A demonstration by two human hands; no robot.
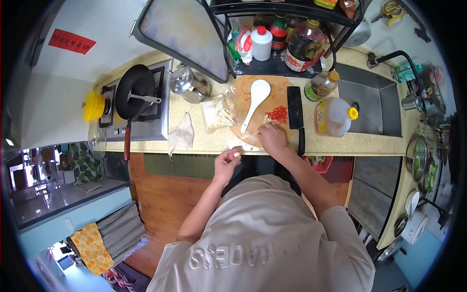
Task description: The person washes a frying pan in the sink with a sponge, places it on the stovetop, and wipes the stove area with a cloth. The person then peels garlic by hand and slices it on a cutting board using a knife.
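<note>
My left hand (226, 165), just off the counter's front edge, pinches a small pale garlic clove (237, 155) between thumb and fingers. The fingers of my right hand (272, 137) are bent down together at the front of the round wooden cutting board (272, 90); what they grip, if anything, is hidden. Chopped red chili (277, 115) lies just beyond them, with pale bits beside it. A white spoon (256, 100) rests across the board. To the right is a cleaver (295, 108), its dark handle pointing toward me.
Left of the board lie a plastic bag of pale strips (219, 113) and a cloth (182, 132). A black wok (136, 90) sits on the stove. Two bottles, one a large jug (333, 117), stand between the cleaver and the sink (372, 102). A rack of condiments (277, 70) is behind.
</note>
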